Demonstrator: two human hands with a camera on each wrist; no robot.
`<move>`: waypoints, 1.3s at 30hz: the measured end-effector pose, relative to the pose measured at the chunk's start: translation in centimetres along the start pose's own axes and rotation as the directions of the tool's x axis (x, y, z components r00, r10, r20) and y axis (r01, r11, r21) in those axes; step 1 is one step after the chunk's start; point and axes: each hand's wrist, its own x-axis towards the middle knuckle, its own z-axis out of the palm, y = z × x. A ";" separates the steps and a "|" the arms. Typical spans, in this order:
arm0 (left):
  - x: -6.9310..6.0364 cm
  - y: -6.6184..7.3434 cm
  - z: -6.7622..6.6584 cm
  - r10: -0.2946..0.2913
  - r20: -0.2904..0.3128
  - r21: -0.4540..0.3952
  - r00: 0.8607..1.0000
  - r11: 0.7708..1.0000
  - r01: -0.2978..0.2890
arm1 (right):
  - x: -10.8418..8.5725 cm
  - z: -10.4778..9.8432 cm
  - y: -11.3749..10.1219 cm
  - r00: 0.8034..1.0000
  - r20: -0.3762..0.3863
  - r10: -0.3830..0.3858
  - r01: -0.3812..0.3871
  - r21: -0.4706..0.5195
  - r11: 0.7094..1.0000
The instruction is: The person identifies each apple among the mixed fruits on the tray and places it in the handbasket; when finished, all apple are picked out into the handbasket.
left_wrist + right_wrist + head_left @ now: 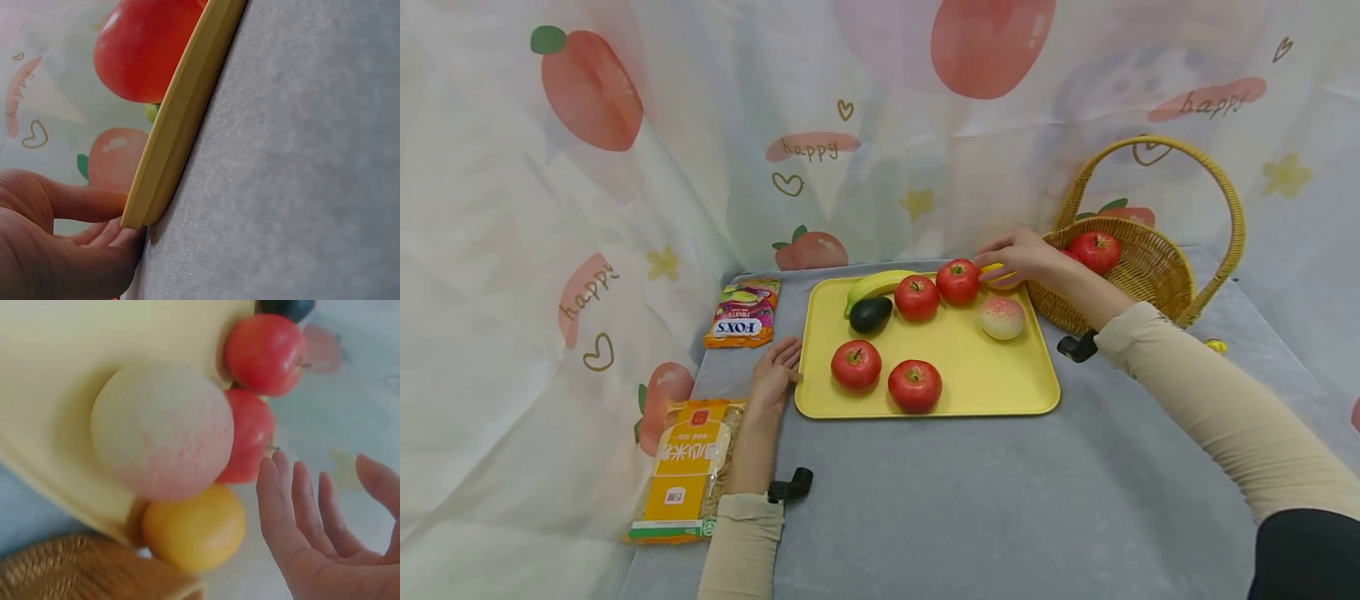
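My left hand lies along the left side of the yellow tray, fingers fairly straight. In the left wrist view its thumb touches the tray's rim. My right hand hovers over the tray's back right corner, fingers spread and holding nothing. A round orange-yellow fruit lies beside it, near a pale pink peach and a red apple. Also on the tray are another apple, a banana, a dark green avocado and two front apples.
A wicker basket with a tall handle stands behind the tray's right side, holding red apples. On the left lie a candy bag and a yellow food packet. A small yellow item sits right of the basket.
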 end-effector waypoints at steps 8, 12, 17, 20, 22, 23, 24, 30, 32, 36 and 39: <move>0.1 -0.4 -0.1 0.014 0.004 0.007 1.000 1.000 -0.014 | 0.7 2.9 -0.7 0.997 0.069 -0.045 0.045 0.014 0.999; 0.1 -0.4 -0.1 -0.006 -0.007 0.021 1.000 1.000 0.006 | 1.4 4.2 -1.1 0.993 0.104 -0.056 0.054 0.017 0.998; 0.2 -0.4 -0.2 -0.014 -0.014 0.025 1.000 1.000 0.014 | 2.3 5.3 -1.4 0.990 0.140 -0.036 0.038 -0.013 0.999; 0.3 -0.3 -0.2 -0.005 -0.005 0.025 1.000 1.000 0.005 | 2.8 6.0 -1.5 0.990 0.137 -0.028 0.039 -0.074 0.997; 0.3 -0.3 -0.2 -0.003 -0.003 0.027 1.000 1.000 0.004 | 3.1 6.4 -1.5 0.991 0.133 -0.031 0.047 -0.121 0.992; 0.3 -0.2 -0.2 -0.006 -0.006 0.028 1.000 1.000 0.006 | 3.2 6.6 -1.4 0.991 0.133 -0.034 0.053 -0.146 0.988; 0.3 -0.2 -0.3 -0.008 -0.005 0.028 1.000 1.000 0.008 | 3.4 6.8 -1.4 0.990 0.136 -0.035 0.058 -0.166 0.984; 0.2 0.1 -0.3 -0.005 -0.003 0.017 1.000 1.000 0.005 | 4.4 7.6 -1.0 0.989 0.137 -0.053 0.084 -0.228 0.970; 0.2 0.1 -0.2 0.000 0.002 0.013 1.000 1.000 0.000 | 4.4 7.8 -0.9 0.989 0.144 -0.032 0.062 -0.206 0.977; 0.3 0.0 -0.1 -0.001 0.007 0.009 1.000 1.000 0.000 | 4.6 8.5 -0.6 0.979 0.204 0.030 -0.003 -0.131 0.991; 0.3 -0.1 -0.2 -0.004 0.001 0.012 1.000 1.000 0.004 | 5.0 9.1 -0.1 0.971 0.235 0.050 -0.029 -0.093 0.995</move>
